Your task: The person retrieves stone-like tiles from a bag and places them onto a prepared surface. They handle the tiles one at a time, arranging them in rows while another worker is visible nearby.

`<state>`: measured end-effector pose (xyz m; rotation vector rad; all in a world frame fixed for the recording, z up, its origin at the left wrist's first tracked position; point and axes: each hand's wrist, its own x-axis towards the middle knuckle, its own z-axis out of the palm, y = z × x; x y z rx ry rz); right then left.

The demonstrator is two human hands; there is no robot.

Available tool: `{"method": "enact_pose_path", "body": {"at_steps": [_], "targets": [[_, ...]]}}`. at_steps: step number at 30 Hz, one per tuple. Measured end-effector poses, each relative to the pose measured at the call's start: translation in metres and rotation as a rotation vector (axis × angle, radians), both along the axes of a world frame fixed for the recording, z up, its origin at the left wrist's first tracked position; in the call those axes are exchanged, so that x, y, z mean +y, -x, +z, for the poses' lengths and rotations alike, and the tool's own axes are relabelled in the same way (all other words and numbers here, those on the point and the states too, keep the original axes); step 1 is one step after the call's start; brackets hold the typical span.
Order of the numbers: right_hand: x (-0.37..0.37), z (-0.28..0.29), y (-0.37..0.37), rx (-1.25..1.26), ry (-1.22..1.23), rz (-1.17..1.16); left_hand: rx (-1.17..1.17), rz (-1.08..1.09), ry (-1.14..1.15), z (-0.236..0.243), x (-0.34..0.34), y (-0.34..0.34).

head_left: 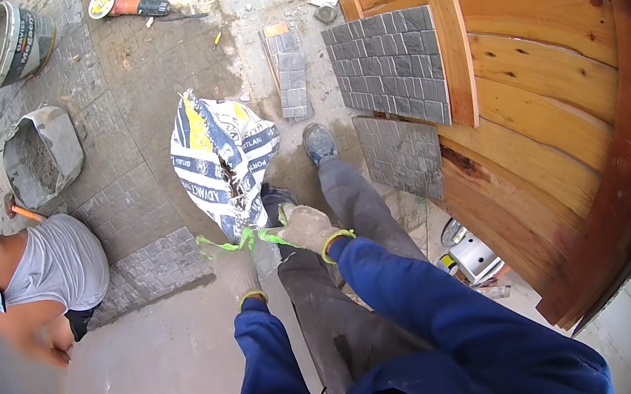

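Observation:
My left hand (231, 267), in a pale knit glove with a yellow cuff, is closed on a green strip (248, 236) at the lower end of a white, blue and yellow paper cement sack (201, 162). My right hand (304, 228), gloved the same way, is closed at that end too, with green material between its fingers. The sack is split along its middle and lies between the co-worker and my feet. A grey dusty shoe (318, 141) shows just right of it.
At left a co-worker (50, 269) crouches, one hand on a bucket (10, 44), beside a mortar tub (30, 159) and hammer (27, 212). An angle grinder (130, 4) lies behind. Wooden panels (538, 73) fill the right, with grey tile sheets (380, 59) against them.

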<state>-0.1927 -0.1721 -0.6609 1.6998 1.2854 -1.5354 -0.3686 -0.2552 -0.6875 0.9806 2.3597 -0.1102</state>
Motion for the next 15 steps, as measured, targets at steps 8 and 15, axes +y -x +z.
{"method": "enact_pose_path", "body": {"at_steps": [8, 15], "targets": [[-0.049, -0.030, -0.016, 0.294, -0.138, -0.240, -0.605, 0.743, 0.119, -0.066, -0.063, 0.040], [-0.059, 0.014, -0.098, 0.350, 0.227, -1.177, -0.665, 0.754, 0.078, 0.006, -0.019, 0.087]]}}
